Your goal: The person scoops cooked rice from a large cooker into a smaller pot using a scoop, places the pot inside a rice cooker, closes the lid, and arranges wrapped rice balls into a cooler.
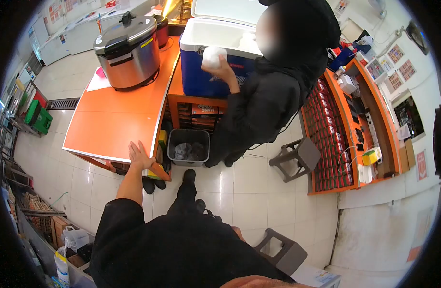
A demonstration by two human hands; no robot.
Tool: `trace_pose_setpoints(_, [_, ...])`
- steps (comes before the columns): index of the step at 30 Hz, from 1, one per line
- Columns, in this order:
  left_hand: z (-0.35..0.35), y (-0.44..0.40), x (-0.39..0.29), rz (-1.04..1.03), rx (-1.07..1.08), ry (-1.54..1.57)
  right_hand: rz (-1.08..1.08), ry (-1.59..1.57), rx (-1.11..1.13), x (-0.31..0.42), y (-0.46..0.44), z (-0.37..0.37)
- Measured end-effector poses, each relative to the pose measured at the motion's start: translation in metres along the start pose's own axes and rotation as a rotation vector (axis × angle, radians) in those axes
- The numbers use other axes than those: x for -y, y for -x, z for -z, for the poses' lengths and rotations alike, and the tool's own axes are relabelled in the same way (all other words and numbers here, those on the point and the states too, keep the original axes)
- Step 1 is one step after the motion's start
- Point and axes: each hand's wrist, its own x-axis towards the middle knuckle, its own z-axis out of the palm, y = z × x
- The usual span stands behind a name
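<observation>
My left hand [141, 155] lies flat on the near corner of an orange table [115, 127], its fingers spread and holding nothing. Only a small part of my right hand [238, 234] shows beside my black shirt, close to a grey-brown plastic stool [283, 252]; its fingers are hidden. A large steel rice cooker [128, 55] stands on the table's far part. Across from me, a person in black [273, 96] raises a round white object [214, 57] in one hand, in front of a blue cooler box [206, 74] with its white lid up.
A grey waste bin [188, 163] with a dark liner stands beside the table. Another plastic stool [297, 160] is on the tiled floor [249, 192] at right, before an orange counter [352, 134]. A green bin [38, 116] and a crate with bottles [74, 240] lie leftward.
</observation>
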Motion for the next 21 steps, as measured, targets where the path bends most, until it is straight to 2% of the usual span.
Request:
trace_pose_setpoints(1, [-0.001, -0.001, 0.0, -0.001, -0.006, -0.002, -0.017, 0.017, -0.005, 0.002, 0.001, 0.002])
trace_pose_setpoints(4, [-0.007, -0.005, 0.003, -0.002, -0.021, -0.009, 0.185, 0.156, 0.003, 0.011, 0.011, 0.012])
trace_pose_setpoints(7, [-0.008, -0.006, 0.004, -0.005, -0.028, -0.012, 0.175, 0.229, 0.002, 0.018, 0.015, 0.016])
trace_pose_setpoints(10, [-0.007, -0.005, 0.003, -0.005, -0.027, -0.011, 0.243, 0.19, -0.042, -0.01, -0.002, 0.001])
trace_pose_setpoints(16, [-0.006, -0.005, 0.003, -0.001, -0.025, -0.01, 0.163, 0.141, -0.019, -0.012, -0.007, -0.001])
trace_pose_setpoints(21, [-0.003, -0.003, 0.002, -0.002, -0.027, -0.006, 0.166, 0.226, 0.009, 0.018, 0.011, 0.016])
